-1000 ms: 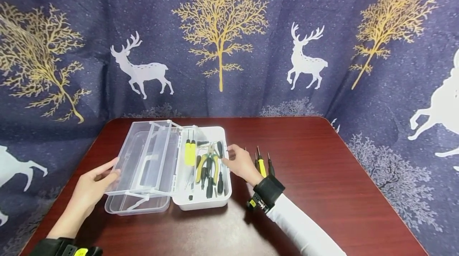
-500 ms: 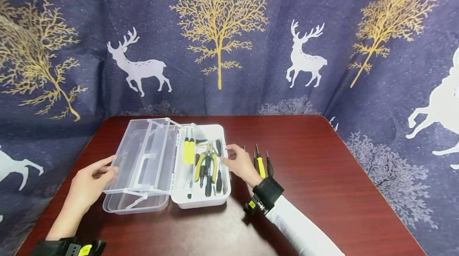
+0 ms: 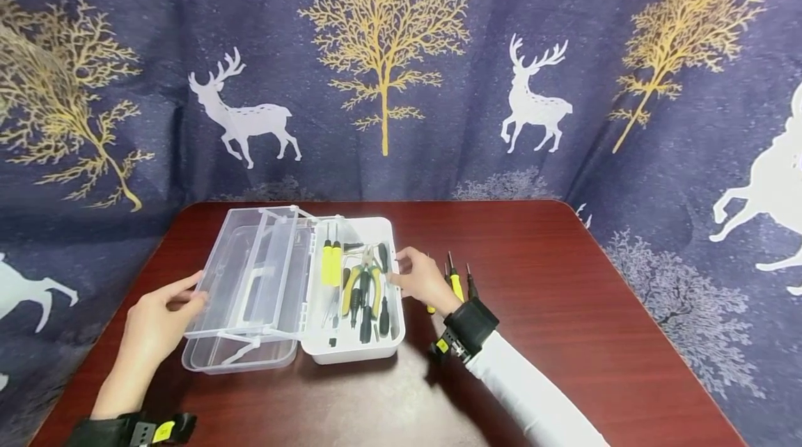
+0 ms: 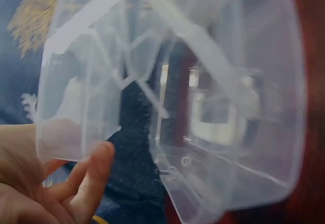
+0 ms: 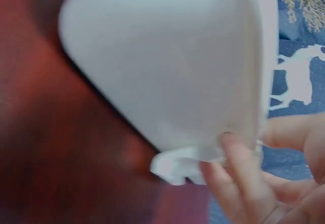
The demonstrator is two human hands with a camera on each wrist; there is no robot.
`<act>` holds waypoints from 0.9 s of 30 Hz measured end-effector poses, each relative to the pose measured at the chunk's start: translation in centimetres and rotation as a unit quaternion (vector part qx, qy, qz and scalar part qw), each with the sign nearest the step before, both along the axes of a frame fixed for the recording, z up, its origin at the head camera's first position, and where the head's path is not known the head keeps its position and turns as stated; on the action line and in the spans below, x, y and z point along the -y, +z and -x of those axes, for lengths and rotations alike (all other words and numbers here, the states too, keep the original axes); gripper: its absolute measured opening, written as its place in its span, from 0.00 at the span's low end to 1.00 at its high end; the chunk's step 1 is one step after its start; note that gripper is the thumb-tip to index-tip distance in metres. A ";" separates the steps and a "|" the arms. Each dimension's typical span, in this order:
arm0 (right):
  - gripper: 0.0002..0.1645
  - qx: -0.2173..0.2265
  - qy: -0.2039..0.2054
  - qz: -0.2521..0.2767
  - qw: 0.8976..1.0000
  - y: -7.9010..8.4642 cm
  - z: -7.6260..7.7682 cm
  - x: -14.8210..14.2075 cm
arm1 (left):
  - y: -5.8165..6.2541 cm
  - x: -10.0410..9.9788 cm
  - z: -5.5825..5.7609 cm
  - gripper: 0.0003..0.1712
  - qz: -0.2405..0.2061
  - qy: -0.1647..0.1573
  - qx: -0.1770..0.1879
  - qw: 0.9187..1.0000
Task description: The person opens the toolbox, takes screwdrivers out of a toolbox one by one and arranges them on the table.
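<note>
On the table lies an opened toolbox with a white base (image 3: 351, 355), a clear lid (image 3: 207, 362) folded out to the left, and a clear tray (image 3: 216, 301) raised above the lid on link arms. My left hand (image 3: 156, 322) pinches the tray's left edge; the left wrist view shows the thumb (image 4: 101, 158) at its corner. My right hand (image 3: 427, 283) grips the right wall of the base, thumb at the rim and fingers (image 5: 236, 158) against the outside. Inside the base are pliers (image 3: 348, 297) and several dark screwdrivers (image 3: 384, 323). Two yellow-handled tools (image 3: 331, 267) show at the left.
Behind my right wrist, a yellow screwdriver (image 3: 456, 287) and a black screwdriver (image 3: 471, 285) lie on the red-brown table (image 3: 564, 308), with others partly hidden. A dark blue cloth (image 3: 451, 140) printed with deer and trees hangs beyond the far edge.
The head view has shifted slightly. Both hands keep their places on the tray and the white base, and the tools lie as before.
</note>
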State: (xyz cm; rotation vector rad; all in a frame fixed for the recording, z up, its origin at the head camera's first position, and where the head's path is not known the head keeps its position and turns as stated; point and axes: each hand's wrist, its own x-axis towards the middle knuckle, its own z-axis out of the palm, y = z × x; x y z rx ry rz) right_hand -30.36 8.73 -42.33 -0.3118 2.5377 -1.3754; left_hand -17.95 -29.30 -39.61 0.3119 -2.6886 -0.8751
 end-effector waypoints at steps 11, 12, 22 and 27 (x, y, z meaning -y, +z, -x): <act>0.12 -0.160 0.038 -0.161 0.973 5.0 1.3 3.3 | 0.0 -0.4 0.1 0.25 -0.028 0.008 -0.004 1.000; 0.15 -0.165 0.055 -0.160 0.972 5.5 1.4 4.0 | 0.1 -0.4 0.0 0.25 -0.026 0.010 -0.006 1.000; 0.31 -0.156 0.131 -0.257 0.945 8.4 1.5 10.8 | -0.2 -0.1 -0.2 0.26 -0.044 0.014 0.007 0.999; 0.22 -0.152 0.130 -0.349 0.916 7.9 1.4 12.9 | -0.4 0.0 -0.4 0.26 -0.052 0.020 0.013 0.998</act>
